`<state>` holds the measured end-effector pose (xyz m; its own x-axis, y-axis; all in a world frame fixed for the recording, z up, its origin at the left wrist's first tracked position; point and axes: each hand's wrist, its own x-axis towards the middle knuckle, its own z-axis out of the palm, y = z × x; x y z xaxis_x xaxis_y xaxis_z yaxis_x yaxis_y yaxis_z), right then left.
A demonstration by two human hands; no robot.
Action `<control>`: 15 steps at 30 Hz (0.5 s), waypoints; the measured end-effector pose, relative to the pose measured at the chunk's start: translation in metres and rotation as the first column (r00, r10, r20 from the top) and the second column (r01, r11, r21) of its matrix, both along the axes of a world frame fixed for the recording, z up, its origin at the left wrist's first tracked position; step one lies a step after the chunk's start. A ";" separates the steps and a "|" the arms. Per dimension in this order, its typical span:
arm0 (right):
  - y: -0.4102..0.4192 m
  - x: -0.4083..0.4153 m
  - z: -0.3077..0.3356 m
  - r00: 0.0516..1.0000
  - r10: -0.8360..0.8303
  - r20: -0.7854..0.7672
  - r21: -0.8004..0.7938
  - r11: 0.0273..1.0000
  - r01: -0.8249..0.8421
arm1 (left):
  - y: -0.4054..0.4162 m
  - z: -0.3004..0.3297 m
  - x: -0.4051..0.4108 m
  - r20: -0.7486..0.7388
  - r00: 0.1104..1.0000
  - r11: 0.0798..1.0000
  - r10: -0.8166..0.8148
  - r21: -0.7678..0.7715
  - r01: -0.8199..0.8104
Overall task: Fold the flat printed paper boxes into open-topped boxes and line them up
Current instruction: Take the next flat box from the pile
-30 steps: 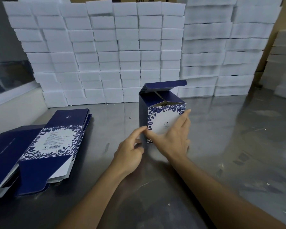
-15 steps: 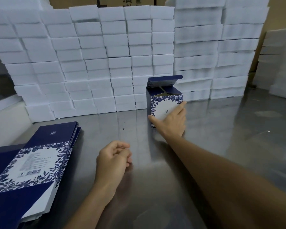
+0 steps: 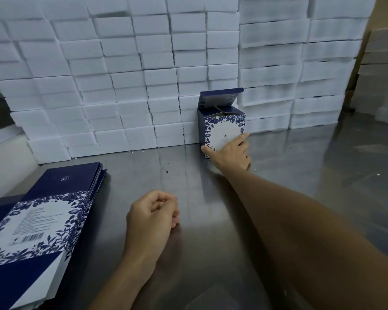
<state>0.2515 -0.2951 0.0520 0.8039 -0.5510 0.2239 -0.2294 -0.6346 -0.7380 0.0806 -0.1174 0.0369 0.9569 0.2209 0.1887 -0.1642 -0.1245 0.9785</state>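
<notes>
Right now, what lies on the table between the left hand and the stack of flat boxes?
Nothing: in the head view only bare metal table separates the left hand from the stack of flat boxes.

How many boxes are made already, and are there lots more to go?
Done: one folded box stands upright, lid flap open, against the wall of white blocks. In hand: the right hand presses straight fingers on its front, setting it in place; the left hand rests loosely curled and holds nothing. Left: a whole stack of flat boxes lies at the left of the metal table, so there are plenty to go.
</notes>
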 end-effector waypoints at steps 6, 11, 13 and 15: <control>-0.005 -0.011 -0.005 0.999 0.051 0.014 0.021 0.998 -0.051 | -0.001 0.000 0.001 -0.012 1.000 1.000 0.016 -0.008 -0.016; -0.009 -0.042 -0.010 0.986 0.129 0.103 0.049 0.990 -0.135 | -0.001 0.004 -0.002 -0.032 0.999 1.000 0.018 0.000 -0.018; -0.009 -0.061 -0.014 0.971 0.212 0.111 0.056 0.974 -0.219 | -0.002 0.006 -0.006 -0.037 0.999 1.000 0.023 0.018 -0.022; -0.010 -0.083 -0.018 0.950 0.301 0.085 0.065 0.949 -0.307 | -0.003 0.009 -0.011 -0.030 0.999 0.998 0.040 0.049 -0.039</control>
<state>0.1684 -0.3049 0.0342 0.9190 -0.3006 0.2551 0.0221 -0.6068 -0.7946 0.0693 -0.1209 0.0463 0.9531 0.2496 0.1710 -0.1284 -0.1781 0.9756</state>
